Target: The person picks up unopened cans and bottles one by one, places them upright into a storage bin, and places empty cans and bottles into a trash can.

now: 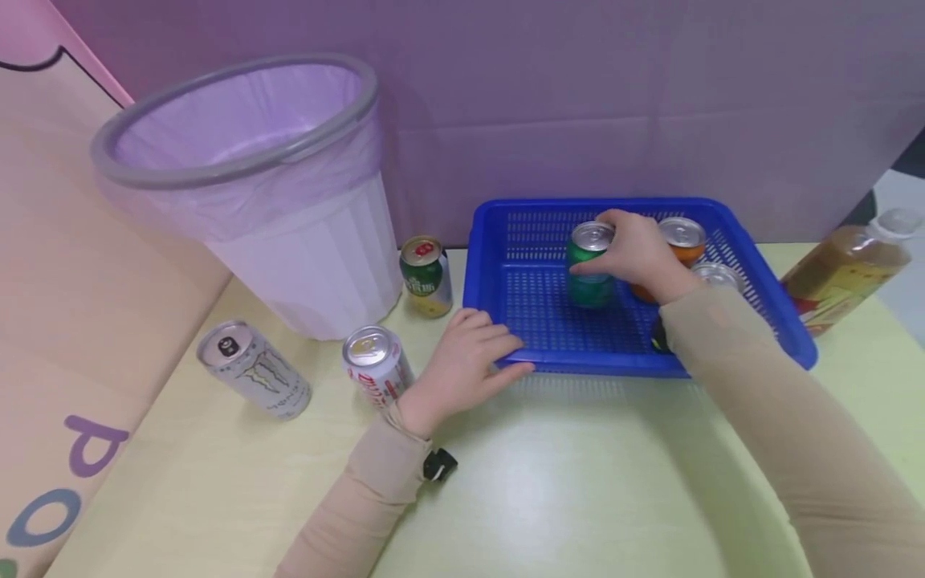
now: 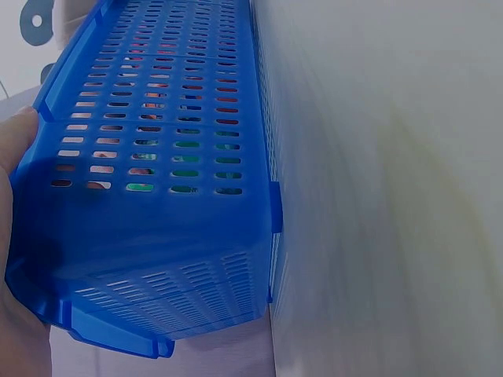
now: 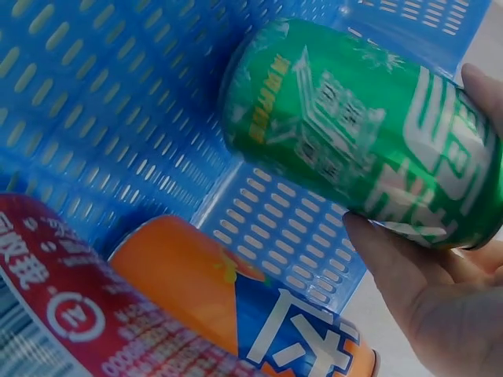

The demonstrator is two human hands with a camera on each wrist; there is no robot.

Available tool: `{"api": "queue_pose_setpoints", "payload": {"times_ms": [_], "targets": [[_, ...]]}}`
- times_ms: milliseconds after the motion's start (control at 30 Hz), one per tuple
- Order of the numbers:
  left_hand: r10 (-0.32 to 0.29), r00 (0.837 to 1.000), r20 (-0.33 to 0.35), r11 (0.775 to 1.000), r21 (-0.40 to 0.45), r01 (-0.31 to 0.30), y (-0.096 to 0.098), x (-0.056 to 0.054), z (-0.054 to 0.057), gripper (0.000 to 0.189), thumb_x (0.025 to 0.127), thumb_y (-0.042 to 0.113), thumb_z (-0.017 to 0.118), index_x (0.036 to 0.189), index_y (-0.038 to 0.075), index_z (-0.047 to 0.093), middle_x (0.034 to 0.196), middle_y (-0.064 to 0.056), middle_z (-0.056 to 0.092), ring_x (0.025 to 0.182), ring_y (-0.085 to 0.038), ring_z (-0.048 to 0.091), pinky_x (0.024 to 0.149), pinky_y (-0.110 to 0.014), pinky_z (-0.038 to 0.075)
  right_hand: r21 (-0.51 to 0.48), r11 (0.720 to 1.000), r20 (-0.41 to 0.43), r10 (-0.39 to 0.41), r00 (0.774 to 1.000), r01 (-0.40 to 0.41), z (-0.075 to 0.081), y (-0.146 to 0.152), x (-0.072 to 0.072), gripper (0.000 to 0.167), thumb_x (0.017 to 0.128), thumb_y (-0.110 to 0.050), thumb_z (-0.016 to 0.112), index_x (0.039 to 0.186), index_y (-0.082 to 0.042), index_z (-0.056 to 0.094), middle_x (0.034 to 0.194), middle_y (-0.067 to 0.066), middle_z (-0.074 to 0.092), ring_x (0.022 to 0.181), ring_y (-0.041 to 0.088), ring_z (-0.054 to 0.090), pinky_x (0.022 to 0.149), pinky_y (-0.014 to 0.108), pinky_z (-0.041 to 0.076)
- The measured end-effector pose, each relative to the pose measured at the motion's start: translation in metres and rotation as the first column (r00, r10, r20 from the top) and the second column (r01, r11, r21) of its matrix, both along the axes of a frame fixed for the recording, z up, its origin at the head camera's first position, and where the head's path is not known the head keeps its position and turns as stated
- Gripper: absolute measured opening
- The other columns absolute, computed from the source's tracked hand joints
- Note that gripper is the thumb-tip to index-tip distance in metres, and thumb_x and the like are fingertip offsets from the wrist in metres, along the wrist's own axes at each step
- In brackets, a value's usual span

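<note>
My right hand (image 1: 639, 253) grips a green soda can (image 1: 590, 277) near its top, thumb on one side and fingers on the other. The can stands tilted inside the blue basket (image 1: 549, 357); white lettering shows on it in the right wrist view. Close beside it in the basket are an orange soda can (image 3: 185, 271) and a dark red can (image 3: 86, 314). My left hand (image 1: 462, 361) holds the basket's front left corner, the rim between thumb and fingers. In the left wrist view, its thumb (image 2: 17, 137) lies at the rim.
Left of the basket stand a green-and-yellow can (image 1: 426, 277), a white can with red lettering (image 1: 379, 365) and a white Monster can (image 1: 256, 373). A lined white bin (image 1: 332, 257) rises behind them. A bottle of brown drink (image 1: 845, 269) is right of the basket.
</note>
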State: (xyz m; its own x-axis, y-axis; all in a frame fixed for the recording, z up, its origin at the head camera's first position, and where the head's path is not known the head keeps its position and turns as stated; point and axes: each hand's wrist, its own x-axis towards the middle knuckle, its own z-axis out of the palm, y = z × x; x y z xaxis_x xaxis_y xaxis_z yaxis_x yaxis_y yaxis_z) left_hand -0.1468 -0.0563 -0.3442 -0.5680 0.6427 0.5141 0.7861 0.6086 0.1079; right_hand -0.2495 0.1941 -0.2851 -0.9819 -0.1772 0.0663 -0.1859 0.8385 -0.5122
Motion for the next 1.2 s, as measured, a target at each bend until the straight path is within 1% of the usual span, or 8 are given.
{"api": "queue_pose_setpoints", "payload": {"times_ms": [200, 467, 800, 1100, 1200], "targets": [[-0.001, 1.0, 0.008, 1.0, 0.009, 0.001, 0.0, 0.0007, 0.0, 0.024, 0.088, 0.039, 0.063, 0.093, 0.016, 0.069, 0.085, 0.007, 0.068, 0.077, -0.012, 0.049, 0.087, -0.033, 0.037, 0.02, 0.999, 0.01, -0.025, 1.0, 0.025, 0.0006, -0.0009, -0.0002, 0.076, 0.07, -0.03, 0.082, 0.123, 0.011, 0.047, 0.117, 0.03, 0.056, 0.104, 0.043, 0.055, 0.088, 0.053, 0.046], [0.0, 1.0, 0.014, 1.0, 0.01, 0.0, 0.0008, 0.0002, 0.0008, 0.023, 0.088, 0.039, 0.063, 0.093, 0.017, 0.069, 0.086, 0.007, 0.069, 0.077, -0.012, 0.049, 0.086, -0.033, 0.037, 0.006, 0.999, 0.013, -0.049, 0.999, 0.049, 0.0001, 0.0009, -0.0013, 0.076, 0.07, -0.026, 0.083, 0.124, 0.012, 0.045, 0.118, 0.031, 0.055, 0.107, 0.044, 0.054, 0.092, 0.054, 0.044], [-0.002, 1.0, 0.011, 1.0, 0.013, 0.002, 0.0006, 0.0005, 0.0012, 0.024, 0.088, 0.038, 0.063, 0.093, 0.016, 0.07, 0.085, 0.006, 0.069, 0.076, -0.012, 0.049, 0.085, -0.033, 0.037, -0.011, 0.998, 0.01, -0.066, 0.998, 0.066, -0.0019, 0.002, -0.0023, 0.074, 0.07, -0.023, 0.082, 0.124, 0.013, 0.045, 0.118, 0.032, 0.055, 0.107, 0.045, 0.054, 0.093, 0.054, 0.043], [-0.008, 1.0, -0.008, 1.0, 0.02, 0.008, 0.0005, 0.0008, 0.0004, 0.023, 0.088, 0.038, 0.064, 0.092, 0.016, 0.069, 0.084, 0.007, 0.068, 0.076, -0.013, 0.049, 0.085, -0.033, 0.037, -0.018, 0.996, 0.041, -0.084, 0.996, 0.085, -0.0018, 0.0018, -0.0017, 0.073, 0.074, -0.023, 0.079, 0.126, 0.012, 0.043, 0.119, 0.032, 0.054, 0.107, 0.045, 0.053, 0.091, 0.054, 0.044], [-0.006, 1.0, -0.006, 1.0, 0.019, 0.006, 0.0006, 0.0013, 0.0001, 0.023, 0.088, 0.038, 0.063, 0.092, 0.016, 0.069, 0.084, 0.007, 0.068, 0.076, -0.012, 0.049, 0.085, -0.032, 0.037, -0.023, 0.996, 0.068, -0.088, 0.994, 0.09, -0.0025, 0.0018, -0.0019, 0.074, 0.076, -0.024, 0.078, 0.129, 0.011, 0.039, 0.122, 0.032, 0.051, 0.109, 0.045, 0.052, 0.092, 0.054, 0.044]]}}
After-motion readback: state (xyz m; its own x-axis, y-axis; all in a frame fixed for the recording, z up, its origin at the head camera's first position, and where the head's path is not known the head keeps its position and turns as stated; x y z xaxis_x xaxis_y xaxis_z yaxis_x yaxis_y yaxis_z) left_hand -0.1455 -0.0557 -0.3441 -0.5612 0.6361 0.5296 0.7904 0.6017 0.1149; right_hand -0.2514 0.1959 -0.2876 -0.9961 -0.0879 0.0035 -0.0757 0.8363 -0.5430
